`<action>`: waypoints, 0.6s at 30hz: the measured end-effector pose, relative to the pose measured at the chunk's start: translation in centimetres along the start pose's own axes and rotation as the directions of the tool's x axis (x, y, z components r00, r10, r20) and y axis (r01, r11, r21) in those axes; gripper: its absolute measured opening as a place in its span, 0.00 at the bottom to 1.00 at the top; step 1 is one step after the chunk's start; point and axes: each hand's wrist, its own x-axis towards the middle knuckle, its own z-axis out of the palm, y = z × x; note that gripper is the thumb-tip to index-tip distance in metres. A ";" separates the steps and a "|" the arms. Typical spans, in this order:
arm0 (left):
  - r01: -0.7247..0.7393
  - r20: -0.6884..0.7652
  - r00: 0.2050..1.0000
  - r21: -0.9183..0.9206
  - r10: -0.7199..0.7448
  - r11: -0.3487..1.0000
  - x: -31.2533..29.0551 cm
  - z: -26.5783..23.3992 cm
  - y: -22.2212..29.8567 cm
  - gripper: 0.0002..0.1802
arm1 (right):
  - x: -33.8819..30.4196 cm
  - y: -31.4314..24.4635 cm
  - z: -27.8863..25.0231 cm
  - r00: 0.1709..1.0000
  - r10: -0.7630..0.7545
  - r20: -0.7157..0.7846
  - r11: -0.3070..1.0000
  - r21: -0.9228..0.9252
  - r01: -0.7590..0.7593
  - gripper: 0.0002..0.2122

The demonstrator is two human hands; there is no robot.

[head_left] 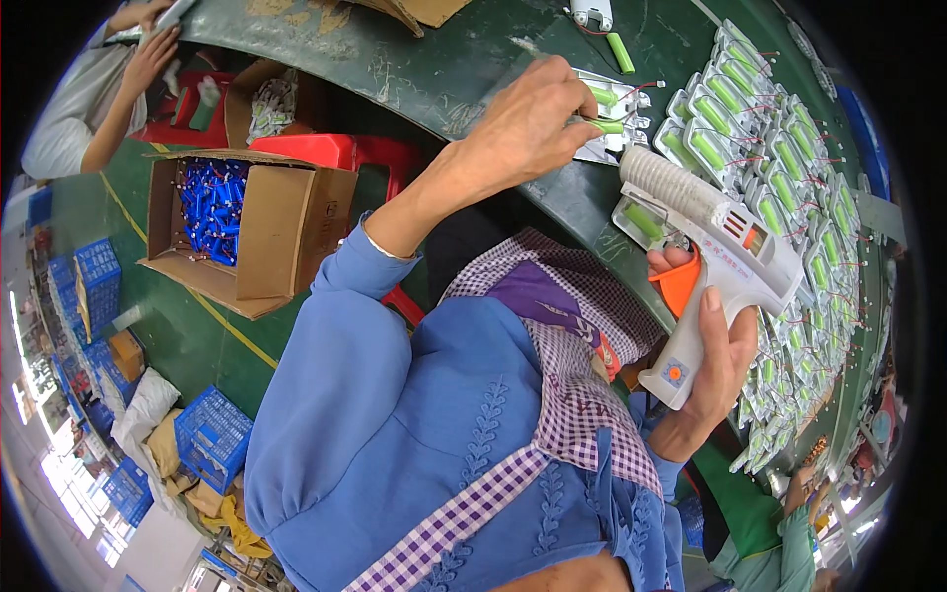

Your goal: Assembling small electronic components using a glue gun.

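Observation:
My left hand reaches over the dark green table and pinches a green cylindrical battery with a thin wire, held over a white plastic tray. My right hand grips the handle of a white glue gun with an orange trigger; its ribbed nozzle end points up and left, toward the left hand. A white housing with a green battery lies just under the gun's barrel.
Several white housings with green batteries and red wires are stacked along the table's right side. An open cardboard box of blue batteries sits on the floor beside a red stool. Blue crates stand lower left. Another person's arm shows upper left.

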 end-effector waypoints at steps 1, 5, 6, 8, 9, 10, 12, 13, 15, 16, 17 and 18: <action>0.000 0.001 1.000 0.000 0.000 1.000 0.0 0.2 0.2 0.11 | 0.0 0.0 0.0 1.000 0.001 0.000 1.000 0.001 -0.001 0.22; 0.001 0.067 0.998 0.088 -0.007 0.996 0.0 0.7 0.4 0.10 | -0.2 -0.1 -0.2 1.000 -0.007 -0.007 1.000 -0.009 0.007 0.22; 0.007 0.089 0.996 0.104 -0.016 0.995 0.0 0.8 0.4 0.10 | -0.2 -0.1 -0.2 1.000 -0.012 -0.002 1.000 -0.008 0.012 0.22; 0.013 0.102 0.994 0.129 -0.026 0.992 0.0 0.9 0.3 0.10 | -0.2 -0.1 -0.2 1.000 -0.015 0.002 1.000 -0.027 0.015 0.22; 0.017 0.113 0.993 0.154 -0.035 0.988 0.0 1.0 0.3 0.10 | -0.2 -0.1 -0.2 1.000 -0.018 0.007 0.999 -0.046 0.019 0.22; 0.020 0.113 0.993 0.154 -0.038 0.988 0.0 0.9 0.3 0.10 | -0.2 -0.3 0.0 1.000 -0.016 0.009 0.999 -0.047 0.016 0.22; 0.019 0.119 0.992 0.151 -0.038 0.988 0.2 0.9 0.3 0.10 | -0.1 -0.6 0.3 1.000 -0.019 -0.010 0.996 -0.085 0.018 0.22; 0.022 0.118 0.992 0.152 -0.040 0.988 0.2 0.9 0.2 0.10 | 0.0 -0.5 0.3 1.000 -0.017 -0.007 0.996 -0.086 0.017 0.22; 0.010 0.098 0.995 0.140 -0.024 0.990 0.2 0.9 0.0 0.09 | 0.3 -0.4 0.4 0.999 -0.032 0.001 0.997 -0.076 0.032 0.21; 0.011 0.097 0.995 0.138 -0.024 0.990 0.2 1.0 -0.2 0.09 | 0.4 -0.4 0.4 1.000 -0.031 0.001 0.997 -0.077 0.031 0.21; 0.007 0.078 0.997 0.103 -0.015 0.995 0.2 1.0 -0.5 0.10 | 0.5 -0.5 0.5 1.000 -0.024 0.001 0.997 -0.079 0.024 0.21; 0.003 0.058 0.998 0.068 -0.007 0.998 0.3 1.1 -0.7 0.10 | 0.6 -0.5 0.6 1.000 -0.017 0.002 0.997 -0.080 0.017 0.21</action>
